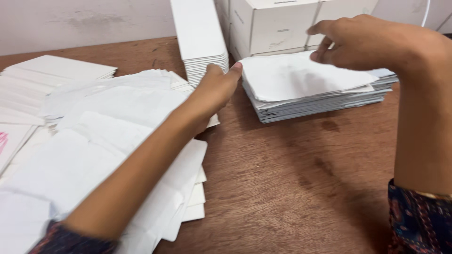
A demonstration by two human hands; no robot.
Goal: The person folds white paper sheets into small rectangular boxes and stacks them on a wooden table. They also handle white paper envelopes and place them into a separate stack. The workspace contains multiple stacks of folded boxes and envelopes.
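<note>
I am seeing the left hand [214, 89] reaching across the wooden worktop [292, 188], loosely closed, its thumb tip touching the near left edge of the white sheet [301, 77] topping a grey-edged stack [325, 103]. The right hand [367, 42] is hovering over that sheet, fingers curled and pinching nothing I can make out. White boxes [278, 26] are standing behind; loose white envelopes [108, 141] are lying left.
</note>
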